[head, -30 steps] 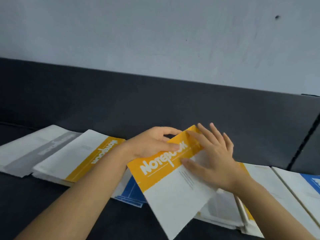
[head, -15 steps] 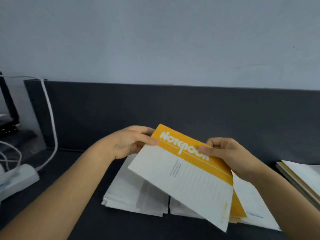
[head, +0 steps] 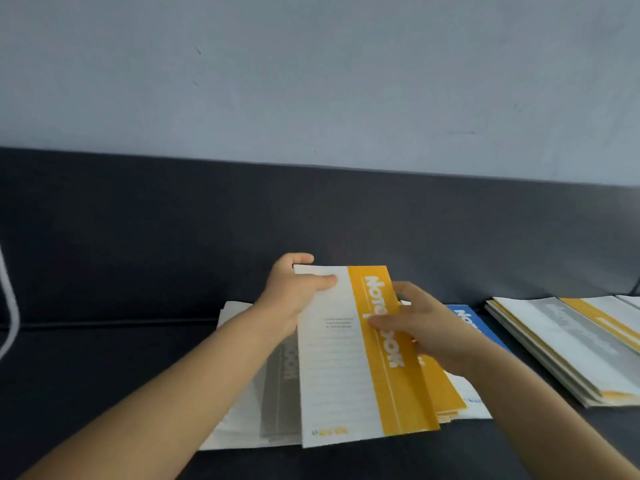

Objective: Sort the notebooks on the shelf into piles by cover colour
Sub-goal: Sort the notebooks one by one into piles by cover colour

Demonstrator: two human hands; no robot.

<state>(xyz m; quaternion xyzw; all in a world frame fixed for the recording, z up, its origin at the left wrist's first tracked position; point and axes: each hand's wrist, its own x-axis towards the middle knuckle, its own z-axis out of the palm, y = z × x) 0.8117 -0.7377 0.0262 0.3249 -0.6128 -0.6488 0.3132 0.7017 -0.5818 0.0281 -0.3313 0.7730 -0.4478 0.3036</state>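
Swung round since before, the notebook [head: 346,368] is held, long axis pointing away, over the yellow pile [head: 446,393] on the shelf [head: 104,375]. Its far corner is pinched by the left hand [head: 291,289]; its band is gripped by the right hand [head: 433,327], nearer that pile.

The held notebook [head: 346,358] sat between the hands. The left hand [head: 294,292] gripped its far left corner with the thumb on top, and the right hand [head: 426,327] pinched its right edge. Beneath the left forearm a flat notebook [head: 277,393] lay on the shelf [head: 104,375], partly covered by the held one. Under the right hand lay a small stack [head: 446,393], and its lowest notebook [head: 474,320] stuck out to the right past the knuckles. Well right of that hand, apart from the stack, a taller pile [head: 568,344] rested on the shelf. Far left of the left hand hung a cable [head: 8,306]. Behind both hands stood the back panel [head: 346,209].
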